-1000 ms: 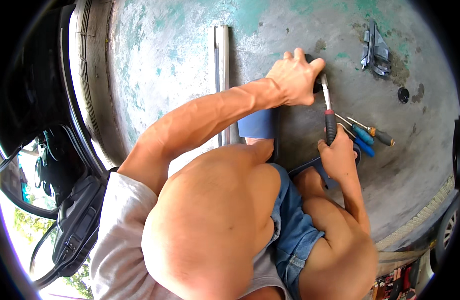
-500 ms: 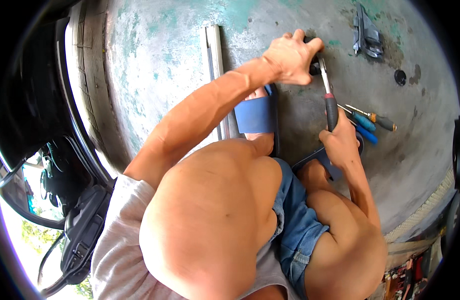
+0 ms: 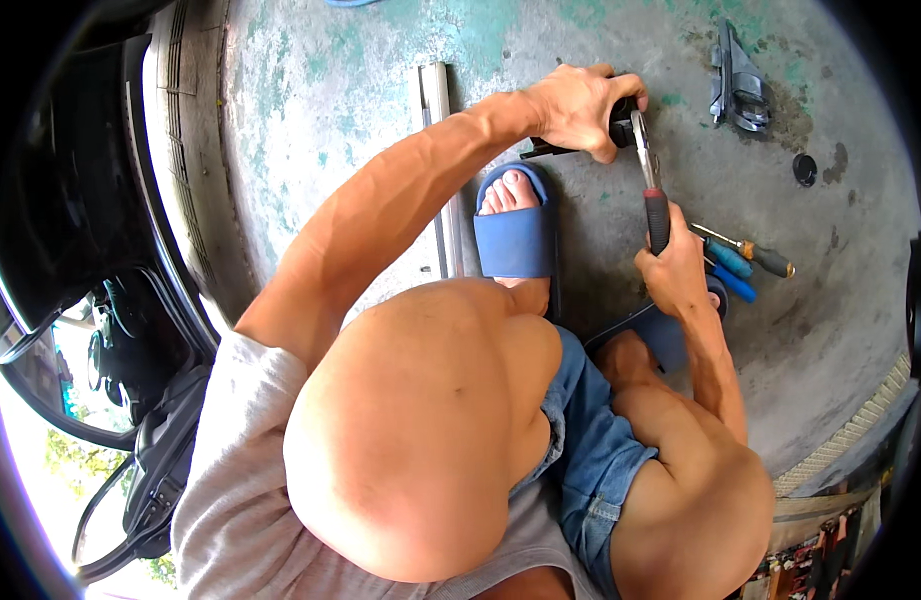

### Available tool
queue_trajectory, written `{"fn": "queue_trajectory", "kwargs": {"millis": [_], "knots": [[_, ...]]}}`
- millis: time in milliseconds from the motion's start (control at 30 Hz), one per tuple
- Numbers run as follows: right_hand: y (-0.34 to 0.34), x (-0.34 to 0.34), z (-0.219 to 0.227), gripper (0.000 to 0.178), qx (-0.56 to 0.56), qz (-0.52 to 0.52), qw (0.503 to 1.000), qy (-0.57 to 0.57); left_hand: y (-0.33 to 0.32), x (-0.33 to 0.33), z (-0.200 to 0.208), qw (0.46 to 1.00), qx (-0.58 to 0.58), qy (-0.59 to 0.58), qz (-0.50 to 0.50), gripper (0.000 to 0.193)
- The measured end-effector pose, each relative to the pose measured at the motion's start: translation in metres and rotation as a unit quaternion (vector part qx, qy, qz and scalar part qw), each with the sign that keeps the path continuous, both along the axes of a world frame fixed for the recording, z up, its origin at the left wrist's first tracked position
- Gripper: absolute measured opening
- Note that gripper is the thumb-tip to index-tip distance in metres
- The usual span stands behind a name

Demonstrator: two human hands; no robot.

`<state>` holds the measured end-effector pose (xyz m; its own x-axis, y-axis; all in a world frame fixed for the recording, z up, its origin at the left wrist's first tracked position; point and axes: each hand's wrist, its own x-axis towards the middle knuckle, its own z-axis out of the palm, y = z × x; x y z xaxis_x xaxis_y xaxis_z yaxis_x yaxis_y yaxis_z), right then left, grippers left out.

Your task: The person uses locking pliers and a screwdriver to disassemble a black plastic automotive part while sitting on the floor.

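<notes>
My left hand (image 3: 581,108) reaches out over the concrete floor, its fingers curled round a black plastic part (image 3: 623,122). A thin dark strip of that part shows past the heel of the hand; most of it lies hidden under my palm. In my right hand (image 3: 673,262) is a pair of pliers (image 3: 658,215) with a red-and-black grip and a silver metal head. The head meets the black part beside my left fingers. I cannot tell whether its jaws are closed on the part.
Screwdrivers (image 3: 761,257) and blue-handled tools (image 3: 731,280) lie right of my right hand. Farther off are a black bracket-like piece (image 3: 741,85) and a round black cap (image 3: 804,170). A metal rail (image 3: 436,100) lies left of my sandalled foot (image 3: 514,235). A dark vehicle (image 3: 81,180) stands at far left.
The pliers' head has tilted slightly left against the black part, and more of the part's dark strip shows below my left hand. The whole view has shifted a little.
</notes>
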<state>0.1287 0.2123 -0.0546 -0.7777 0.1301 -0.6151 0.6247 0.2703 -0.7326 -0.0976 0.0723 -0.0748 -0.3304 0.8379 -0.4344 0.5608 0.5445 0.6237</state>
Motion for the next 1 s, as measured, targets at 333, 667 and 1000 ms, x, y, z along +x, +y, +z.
{"fn": "queue_trajectory", "kwargs": {"millis": [333, 667, 1000], "knots": [[0.012, -0.007, -0.035, 0.053, 0.001, 0.016, 0.996, 0.082, -0.002, -0.005, -0.006, 0.996, 0.016, -0.079, 0.036, 0.069], [-0.011, -0.011, 0.018, 0.044, -0.056, -0.046, 0.997, -0.013, -0.013, -0.003, 0.012, 0.995, 0.006, -0.078, 0.055, 0.093], [0.006, -0.049, 0.074, 0.028, -0.087, -0.057, 0.987, -0.124, -0.001, 0.048, 0.031, 0.973, -0.012, 0.222, 0.067, 0.083]]}}
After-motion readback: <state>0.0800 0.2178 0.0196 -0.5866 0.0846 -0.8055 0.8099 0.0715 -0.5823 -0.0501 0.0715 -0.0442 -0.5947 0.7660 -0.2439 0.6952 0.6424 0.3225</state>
